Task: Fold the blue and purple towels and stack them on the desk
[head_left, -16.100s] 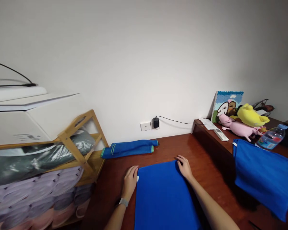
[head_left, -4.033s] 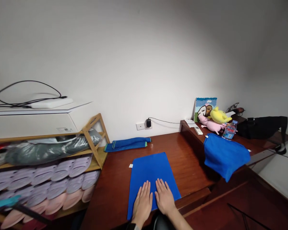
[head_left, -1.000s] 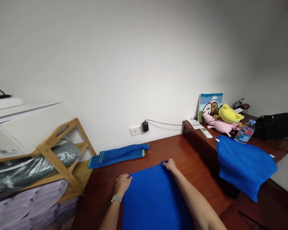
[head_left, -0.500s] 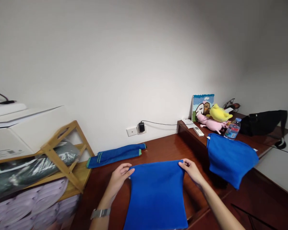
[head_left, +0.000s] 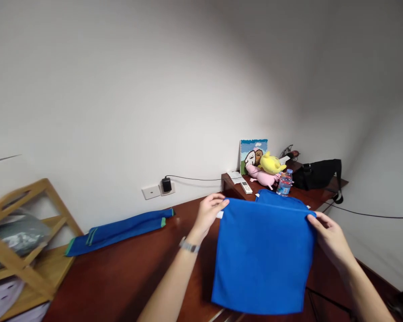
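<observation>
Just below the left hand [head_left: 208,215] and right hand [head_left: 332,239], fingers pinching its top corners, hangs a blue cloth [head_left: 263,259]: probably light, floppy, not slippery, so corners honestly seem best.

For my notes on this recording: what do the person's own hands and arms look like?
The left hand and right hand are ungloved, and no sleeves show. The left arm has a grey wristband with a small darker section, possibly a watch; the right arm shows nothing worn.
</observation>
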{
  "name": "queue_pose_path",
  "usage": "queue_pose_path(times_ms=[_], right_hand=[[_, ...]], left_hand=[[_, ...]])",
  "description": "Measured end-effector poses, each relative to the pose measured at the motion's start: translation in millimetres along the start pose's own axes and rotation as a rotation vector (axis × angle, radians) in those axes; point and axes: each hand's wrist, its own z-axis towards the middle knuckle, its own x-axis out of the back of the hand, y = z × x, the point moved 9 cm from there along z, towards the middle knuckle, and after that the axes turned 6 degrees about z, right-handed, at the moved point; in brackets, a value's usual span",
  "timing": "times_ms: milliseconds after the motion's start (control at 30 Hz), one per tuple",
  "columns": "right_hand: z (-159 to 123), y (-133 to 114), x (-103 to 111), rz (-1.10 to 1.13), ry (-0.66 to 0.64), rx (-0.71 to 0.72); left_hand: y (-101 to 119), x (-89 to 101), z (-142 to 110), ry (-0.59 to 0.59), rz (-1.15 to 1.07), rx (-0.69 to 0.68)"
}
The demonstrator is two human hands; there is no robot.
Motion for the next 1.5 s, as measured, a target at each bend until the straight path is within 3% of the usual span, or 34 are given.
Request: queue_pose_path(times_ms=[100, 167, 233, 300, 367, 400, 467, 567, 667, 767, 833, 933, 1033, 1133, 1200, 1333, 1500], right_hand=[[65, -7, 34, -0.044, 0.132, 0.064], [111, -3, 49, -0.109, 0.243, 0.060], [146, 11, 61, -0.248, 0.391, 0.005], [160, 32, 70, -0.396, 0.529, -0.059], [151, 55, 71, -0.497, 0.589, -0.046], [138, 66, 69, -0.532, 0.583, 0.010], [98, 84, 58, -0.593, 0.534, 0.199], [9, 115, 25, -0.602, 0.389, 0.478], [-84, 157, -43, -0.490, 0.125, 0.612], [-168, 191, -159, -0.333, -0.316, 0.622], [-212, 207, -243, -0.279, -0.576, 0.525], [-248, 219, -345, -0.244, -0.765, 0.340], [-262, 224, -422, -0.249, -0.864, 0.253], [-257, 226, -487, -0.254, -0.930, 0.265], [-239, 226, -529, -0.274, -0.936, 0.257], [-154, 240, -598, -0.403, -0.790, 0.055], [-49, 261, -653, -0.520, -0.639, -0.044]], left_hand=[[-3, -66.9, 73, -0.001, 0.032, -0.036], [-8, -101.1, 114, 0.027, 0.049, -0.048], [-20, -116.9, 135, 0.077, 0.074, -0.068], [-44, -110.3, 128, 0.107, 0.117, -0.089], [-81, -78.2, 94, 0.110, 0.187, -0.099], [-102, -52.1, 68, 0.120, 0.236, -0.095], [-146, 16.9, 7, 0.184, 0.362, -0.052], [-195, 132.3, -94, 0.339, 0.567, 0.040], [-217, 228.5, -177, 0.447, 0.790, 0.096], [-225, 301.4, -229, 0.410, 1.206, 0.108], [-229, 347.4, -252, 0.380, 1.428, 0.134], [-231, 406.9, -278, 0.391, 1.616, 0.185], [-229, 433.8, -295, 0.385, 1.639, 0.163], [-226, 436.7, -302, 0.403, 1.620, 0.137], [-226, 434.7, -304, 0.422, 1.620, 0.144], [-229, 432.3, -307, 0.433, 1.613, 0.156], [-236, 434.5, -313, 0.438, 1.594, 0.172]])
